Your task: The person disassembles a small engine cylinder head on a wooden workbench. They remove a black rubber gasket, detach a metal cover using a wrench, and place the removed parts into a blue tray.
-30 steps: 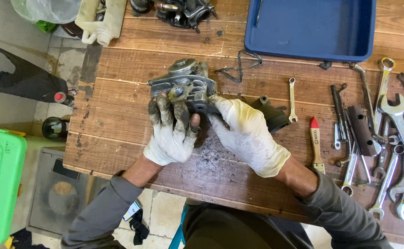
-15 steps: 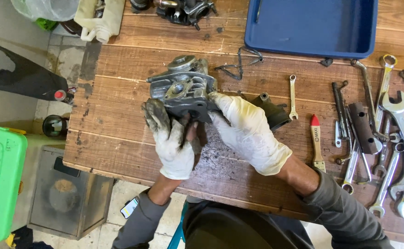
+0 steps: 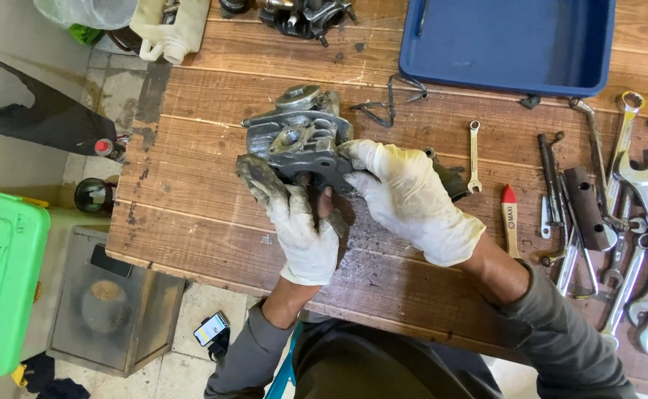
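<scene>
A grey metal engine part (image 3: 298,137) with cooling ribs is held above a wooden workbench (image 3: 191,170). My left hand (image 3: 294,218), in a dirty white glove, grips its lower left edge from underneath, fingertips black with grease. My right hand (image 3: 409,199), also gloved, clasps the part's right side with the fingers over its flange. Both forearms wear grey sleeves. A dark part (image 3: 453,181) lies on the bench just behind my right hand, mostly hidden.
A blue plastic tray (image 3: 509,44) sits at the back right. Several wrenches (image 3: 634,222) and a red-tipped brush (image 3: 511,218) lie at the right. A bent wire clip (image 3: 390,103) lies behind the part. A green bin (image 3: 2,281) and a metal box (image 3: 110,303) stand on the floor at the left.
My left hand has turned under the part, wrist swinging toward my body, and the part has tilted slightly. My right hand has kept its grip.
</scene>
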